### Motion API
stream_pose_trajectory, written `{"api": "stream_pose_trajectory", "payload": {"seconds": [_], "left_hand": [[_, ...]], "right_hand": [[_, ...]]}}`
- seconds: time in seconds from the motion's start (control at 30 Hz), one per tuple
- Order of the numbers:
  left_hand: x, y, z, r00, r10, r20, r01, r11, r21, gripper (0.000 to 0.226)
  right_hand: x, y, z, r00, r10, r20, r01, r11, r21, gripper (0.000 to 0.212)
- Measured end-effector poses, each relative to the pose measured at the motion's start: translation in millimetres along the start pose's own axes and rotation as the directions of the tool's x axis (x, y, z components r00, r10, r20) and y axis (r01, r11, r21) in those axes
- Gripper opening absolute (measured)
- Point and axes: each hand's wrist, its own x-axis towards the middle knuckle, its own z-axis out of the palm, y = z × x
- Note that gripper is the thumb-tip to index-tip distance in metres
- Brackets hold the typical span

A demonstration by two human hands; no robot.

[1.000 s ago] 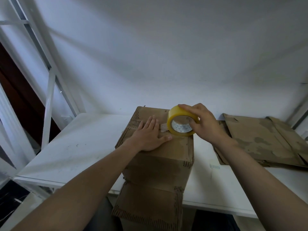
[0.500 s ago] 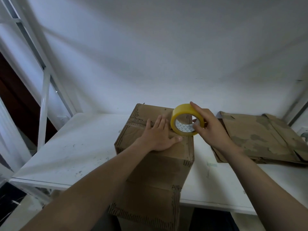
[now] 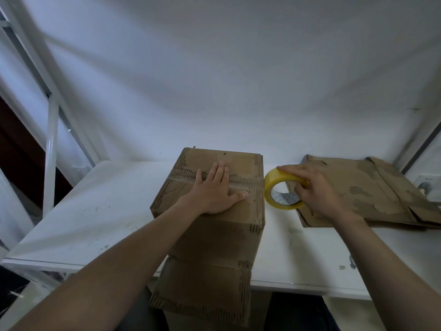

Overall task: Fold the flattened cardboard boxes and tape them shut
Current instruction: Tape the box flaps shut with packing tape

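Seen from the head camera, we press our left hand (image 3: pixel 216 191), fingers spread flat and grasping nothing, on top of the folded cardboard box (image 3: pixel 210 211), which stands at the near edge of the white table (image 3: pixel 78 216) at the centre of the view. At 3 o'clock from the box, just off its top edge, our right hand (image 3: pixel 317 189) grips the yellow tape roll (image 3: pixel 282 192), fingers curled over its rim and thumb through the core. At 3 o'clock beyond the roll lie the flattened boxes (image 3: pixel 372 194), still unfolded. We judge the box light, hollow and worn, apt to slide or buckle under pressure, so it is best held flat-palmed beside the seam. The roll looks rigid and easy to hold by its rim.
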Motion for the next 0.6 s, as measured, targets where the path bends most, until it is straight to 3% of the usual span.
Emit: {"api": "stream_pose_trajectory", "payload": {"seconds": [0.23,0.6], "left_hand": [[3,13,-2,0.998,-0.044,0.044,0.043,0.999,0.031,0.11],[3,11,2,0.998,-0.056,0.0,0.056,0.998,0.033,0.109]], "right_hand": [[-3,-1,0,1.0,-0.001,-0.003,0.001,1.0,0.004,0.075],[18,-19,-22,0.985,-0.17,-0.029,0.161,0.965,-0.209,0.071]]}}
